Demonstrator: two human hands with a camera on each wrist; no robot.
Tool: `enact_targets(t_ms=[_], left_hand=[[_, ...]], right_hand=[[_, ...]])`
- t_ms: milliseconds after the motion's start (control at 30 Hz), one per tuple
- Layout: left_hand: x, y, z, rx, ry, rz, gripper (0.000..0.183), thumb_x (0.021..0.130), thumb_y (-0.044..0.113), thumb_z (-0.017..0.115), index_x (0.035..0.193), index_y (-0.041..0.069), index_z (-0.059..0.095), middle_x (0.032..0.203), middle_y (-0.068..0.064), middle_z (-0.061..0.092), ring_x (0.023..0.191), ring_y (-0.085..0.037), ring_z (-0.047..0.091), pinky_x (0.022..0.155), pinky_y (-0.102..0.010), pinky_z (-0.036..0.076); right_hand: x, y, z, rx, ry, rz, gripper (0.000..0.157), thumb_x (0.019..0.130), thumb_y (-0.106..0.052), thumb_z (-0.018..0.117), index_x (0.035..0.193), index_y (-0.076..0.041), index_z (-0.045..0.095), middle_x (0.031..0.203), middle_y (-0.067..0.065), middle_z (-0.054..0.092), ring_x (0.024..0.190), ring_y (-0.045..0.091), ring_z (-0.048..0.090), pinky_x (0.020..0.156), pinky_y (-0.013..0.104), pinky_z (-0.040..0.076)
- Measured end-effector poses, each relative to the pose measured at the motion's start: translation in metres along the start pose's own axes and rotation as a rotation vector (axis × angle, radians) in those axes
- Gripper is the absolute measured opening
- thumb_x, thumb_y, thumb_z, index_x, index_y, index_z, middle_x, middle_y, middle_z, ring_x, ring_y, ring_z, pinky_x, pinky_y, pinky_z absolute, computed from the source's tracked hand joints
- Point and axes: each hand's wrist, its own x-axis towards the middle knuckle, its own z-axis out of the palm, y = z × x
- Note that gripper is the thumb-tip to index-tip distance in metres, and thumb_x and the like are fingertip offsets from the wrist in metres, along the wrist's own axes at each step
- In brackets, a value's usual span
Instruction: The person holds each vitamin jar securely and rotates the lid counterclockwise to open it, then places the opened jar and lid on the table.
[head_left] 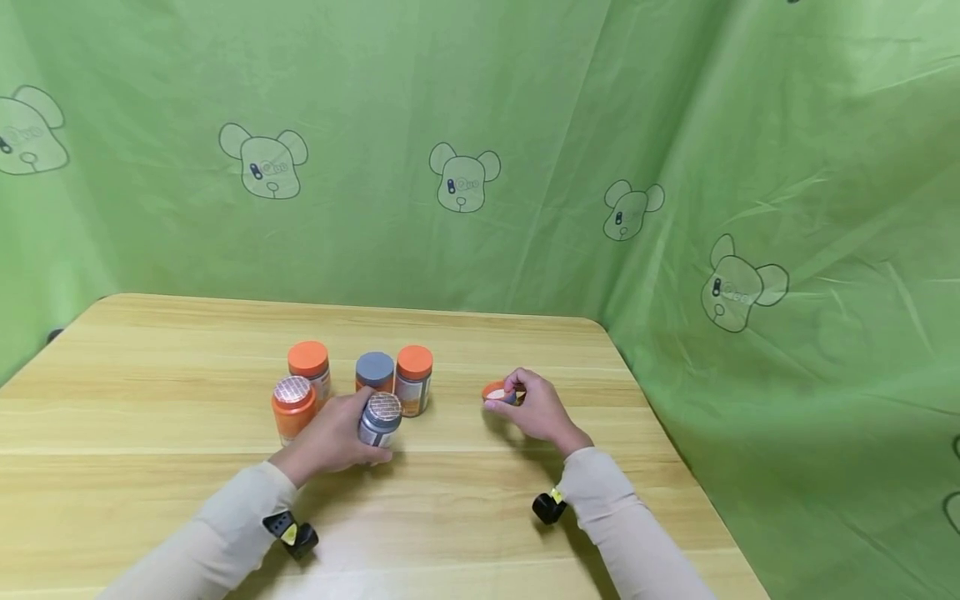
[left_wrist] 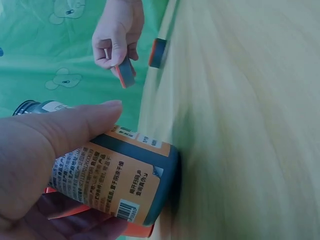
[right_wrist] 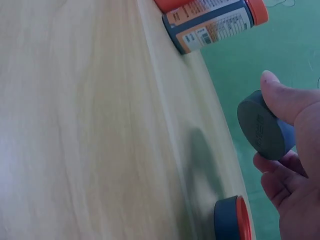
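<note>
Jar (head_left: 381, 421) uncapped, gripped by left hand (head_left: 335, 435); right hand (head_left: 538, 408) pinches grey lid (right_wrist: 260, 127). Another jar (head_left: 294, 410) uncapped, second lid (right_wrist: 227, 220) toward surface's (head_left: 465, 525) right edge; three lidded jars (head_left: 309, 360) (head_left: 374, 371) (head_left: 413, 383) seemingly left.

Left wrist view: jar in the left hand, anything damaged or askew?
Yes: on the jar in the left hand, a label corner near the base looks lifted, unlike the flat print around it. Torn or a peel tab, can't tell.

The held lid (right_wrist: 261, 127) and jar (left_wrist: 132, 172) are grey-blue and orange; the curtain (head_left: 360, 250) is green, animal-printed.
</note>
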Motion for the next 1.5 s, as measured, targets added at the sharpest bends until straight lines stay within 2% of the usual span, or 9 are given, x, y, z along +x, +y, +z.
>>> enact_targets(t_ms=[167, 500, 700, 833, 1100, 1333, 1500], left_hand=[[0.0, -0.004, -0.002, 0.006, 0.01, -0.001, 0.076, 0.063, 0.023, 0.092, 0.124, 0.003, 0.053, 0.11, -0.011, 0.065, 0.098, -0.025, 0.064, 0.088, -0.044, 0.05], [-0.004, -0.01, -0.007, 0.016, 0.034, -0.076, 0.086, 0.065, 0.024, 0.091, 0.13, -0.005, 0.043, 0.115, -0.019, 0.062, 0.103, -0.032, 0.062, 0.09, -0.049, 0.049], [-0.004, -0.011, -0.011, -0.027, 0.072, -0.097, 0.088, 0.063, 0.015, 0.092, 0.131, -0.002, 0.039, 0.118, -0.022, 0.059, 0.107, -0.036, 0.06, 0.092, -0.051, 0.047], [-0.004, -0.014, -0.013, -0.048, 0.086, -0.118, 0.091, 0.063, 0.008, 0.091, 0.135, 0.001, 0.035, 0.123, -0.025, 0.056, 0.112, -0.039, 0.057, 0.095, -0.054, 0.045], [-0.002, -0.017, -0.017, -0.029, 0.138, -0.069, 0.092, 0.063, -0.006, 0.086, 0.138, 0.002, 0.033, 0.127, -0.027, 0.053, 0.115, -0.041, 0.054, 0.096, -0.057, 0.042], [0.0, -0.011, -0.019, 0.027, 0.181, -0.061, 0.081, 0.072, 0.006, 0.084, 0.137, 0.001, 0.037, 0.125, -0.026, 0.05, 0.114, -0.04, 0.051, 0.094, -0.055, 0.044], [0.002, -0.008, -0.022, 0.05, 0.199, -0.053, 0.081, 0.073, 0.004, 0.082, 0.139, 0.002, 0.037, 0.128, -0.025, 0.048, 0.118, -0.039, 0.048, 0.097, -0.056, 0.041]], right_hand=[[0.002, 0.004, 0.0, -0.023, -0.002, -0.018, 0.033, 0.078, -0.027, 0.082, 0.08, -0.012, 0.053, 0.091, 0.003, 0.06, 0.093, 0.023, 0.061, 0.073, 0.033, 0.047], [0.003, 0.013, 0.0, -0.062, -0.003, -0.019, 0.03, 0.079, -0.021, 0.082, 0.079, -0.011, 0.054, 0.087, 0.003, 0.059, 0.082, 0.02, 0.06, 0.067, 0.031, 0.05], [0.002, 0.016, 0.002, -0.022, 0.028, -0.003, 0.028, 0.08, -0.018, 0.081, 0.077, -0.01, 0.055, 0.088, 0.006, 0.058, 0.083, 0.023, 0.063, 0.071, 0.031, 0.054], [0.002, 0.021, 0.0, -0.036, 0.057, 0.003, 0.027, 0.081, -0.018, 0.081, 0.076, -0.01, 0.055, 0.087, 0.006, 0.057, 0.083, 0.022, 0.063, 0.073, 0.031, 0.055], [0.002, 0.026, -0.001, -0.034, 0.076, 0.013, 0.028, 0.08, -0.015, 0.081, 0.073, -0.009, 0.055, 0.089, 0.008, 0.057, 0.082, 0.022, 0.064, 0.073, 0.032, 0.055], [0.001, 0.027, 0.003, -0.059, 0.065, 0.021, 0.029, 0.078, -0.014, 0.082, 0.072, -0.01, 0.054, 0.086, 0.006, 0.055, 0.079, 0.02, 0.061, 0.072, 0.032, 0.053], [0.003, 0.027, 0.004, -0.086, 0.064, 0.005, 0.03, 0.077, -0.015, 0.083, 0.071, -0.011, 0.055, 0.084, 0.005, 0.055, 0.077, 0.019, 0.059, 0.071, 0.033, 0.051]])
